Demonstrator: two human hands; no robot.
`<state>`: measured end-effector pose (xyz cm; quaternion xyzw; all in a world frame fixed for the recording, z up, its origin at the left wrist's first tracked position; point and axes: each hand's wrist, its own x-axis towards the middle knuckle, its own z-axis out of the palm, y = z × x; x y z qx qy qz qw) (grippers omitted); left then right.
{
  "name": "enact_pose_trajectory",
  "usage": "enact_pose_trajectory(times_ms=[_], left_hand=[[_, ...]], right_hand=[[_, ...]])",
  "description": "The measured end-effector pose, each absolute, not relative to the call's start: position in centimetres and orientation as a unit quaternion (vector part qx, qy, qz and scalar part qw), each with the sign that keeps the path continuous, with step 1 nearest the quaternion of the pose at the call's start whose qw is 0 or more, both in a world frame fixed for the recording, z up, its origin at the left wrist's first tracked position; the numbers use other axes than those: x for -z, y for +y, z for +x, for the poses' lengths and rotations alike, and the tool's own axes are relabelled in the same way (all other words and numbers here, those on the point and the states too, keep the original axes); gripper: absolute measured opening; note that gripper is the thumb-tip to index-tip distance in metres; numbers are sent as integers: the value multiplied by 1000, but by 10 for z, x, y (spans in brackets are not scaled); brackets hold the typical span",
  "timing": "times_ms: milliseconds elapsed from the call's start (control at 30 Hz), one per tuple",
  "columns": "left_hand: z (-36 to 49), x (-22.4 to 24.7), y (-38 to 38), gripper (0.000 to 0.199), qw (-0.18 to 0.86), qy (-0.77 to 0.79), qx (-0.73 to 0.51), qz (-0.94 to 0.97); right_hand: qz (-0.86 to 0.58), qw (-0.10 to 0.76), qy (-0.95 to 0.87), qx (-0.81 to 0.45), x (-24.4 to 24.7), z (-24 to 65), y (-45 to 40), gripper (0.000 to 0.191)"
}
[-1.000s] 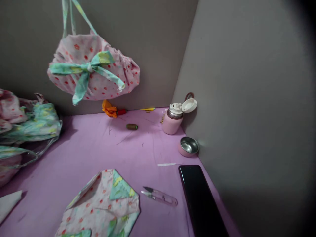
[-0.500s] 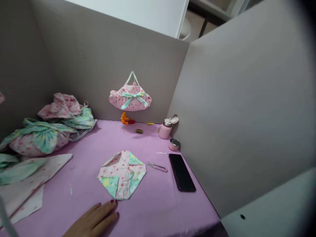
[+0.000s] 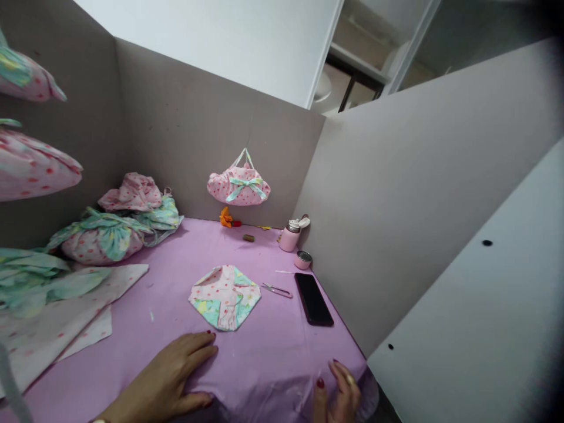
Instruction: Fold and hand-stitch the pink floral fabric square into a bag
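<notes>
My left hand (image 3: 178, 367) lies on the purple-covered table, fingers stretched out and nothing held, just in front of a folded fabric piece (image 3: 227, 298). That piece is pink dotted cloth with mint floral corners, lying flat with its corners turned in. At the table's front right edge is my right hand (image 3: 337, 392), its thumb and fingers apart and nothing visible between them. Thread snips (image 3: 277, 291) lie to the right of the fabric piece. Beside them is a black phone (image 3: 314, 298).
A pink bottle (image 3: 289, 238) with its lid up and a pink cup (image 3: 303, 259) stand by the right partition. A thread spool (image 3: 248, 238) and an orange flower (image 3: 226, 217) lie at the back. A dotted pouch (image 3: 240, 185) hangs above. Fabric bags (image 3: 103, 238) and cloth pieces (image 3: 79, 305) fill the left.
The view has shifted, showing more of the left side and front edge. My right hand has come into view at the front right. My left hand shows more fully, still resting on the table.
</notes>
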<state>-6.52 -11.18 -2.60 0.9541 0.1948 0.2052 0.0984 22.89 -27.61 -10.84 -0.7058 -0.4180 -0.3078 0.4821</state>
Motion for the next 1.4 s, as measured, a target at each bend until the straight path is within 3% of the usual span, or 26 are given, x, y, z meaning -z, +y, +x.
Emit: enact_pose_trajectory(times_ms=[133, 267, 433, 567, 700, 767, 867, 1033, 1200, 1400], left_hand=[[-65, 28, -111, 56, 85, 195, -195, 957], [-68, 27, -112, 58, 89, 197, -178, 960], [-68, 26, -105, 48, 131, 216, -202, 946], [-47, 17, -73, 26, 175, 289, -284, 897], [-13, 10, -33, 23, 178, 325, -314, 874], [-1, 12, -19, 23, 185, 319, -311, 876], [8, 19, -11, 18, 193, 316, -309, 876], [6, 28, -8, 13, 218, 327, -295, 871], [0, 46, -1, 19, 261, 364, -318, 835], [-11, 57, 10, 21, 414, 345, -299, 788]], right_hand=[[-691, 398, -527, 292, 93, 228, -259, 33], [-695, 342, -562, 290, 110, 237, -256, 33], [-696, 395, -545, 251, 113, 251, -254, 27], [-671, 443, -574, 155, 54, 237, -220, 19], [-631, 385, -672, -36, -11, 200, -146, 17], [-628, 321, -706, -59, -24, 181, -108, 19], [-633, 231, -737, -60, -17, 161, -66, 18], [-647, 191, -732, -90, 14, 154, -43, 11], [-653, 234, -708, -132, 22, 161, -42, 10], [-620, 447, -514, -390, 30, 166, -29, 14]])
